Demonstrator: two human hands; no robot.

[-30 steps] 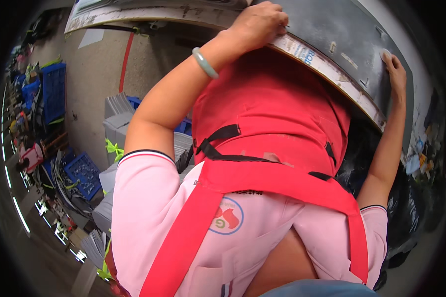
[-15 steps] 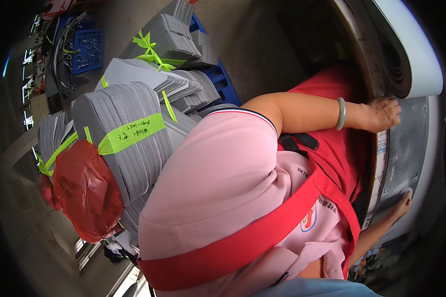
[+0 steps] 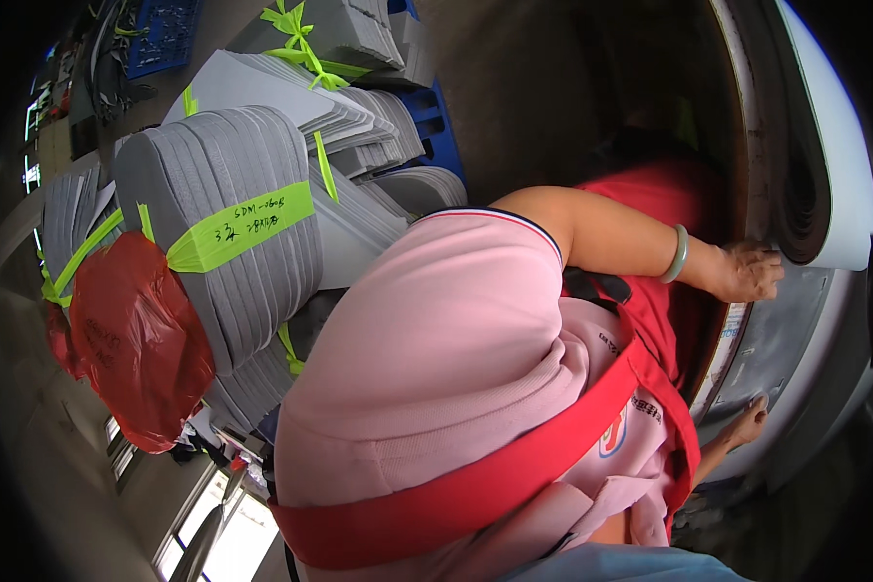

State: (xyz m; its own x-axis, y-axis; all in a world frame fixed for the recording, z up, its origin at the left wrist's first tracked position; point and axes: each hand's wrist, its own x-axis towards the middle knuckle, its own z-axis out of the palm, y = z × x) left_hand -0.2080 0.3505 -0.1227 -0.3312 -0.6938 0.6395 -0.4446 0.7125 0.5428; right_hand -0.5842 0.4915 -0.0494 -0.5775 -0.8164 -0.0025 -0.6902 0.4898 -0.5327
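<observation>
My left hand (image 3: 750, 273), with a pale green bangle on its wrist, is closed at the near edge of a dark grey sheet (image 3: 784, 320) on the workbench. Right beside it, a thick curled fold of sheet material (image 3: 837, 145) shows a pale outer face and dark inner layers. My right hand (image 3: 747, 423) is lower in the view, its fingers bent and pinched at the sheet's other end. What lies under the fingers of both hands is partly hidden.
Stacks of grey cut sheets (image 3: 238, 194), tied with bright green strips, stand at the left beside a red plastic bag (image 3: 141, 339). A blue pallet (image 3: 435, 131) shows beneath them. The bench edge (image 3: 730, 126) runs close along my red apron (image 3: 650, 204).
The curled fold and my left hand have moved down the view, closer to my right hand. My right hand has drawn in toward the bench's near edge. The whole view has shifted slightly.
</observation>
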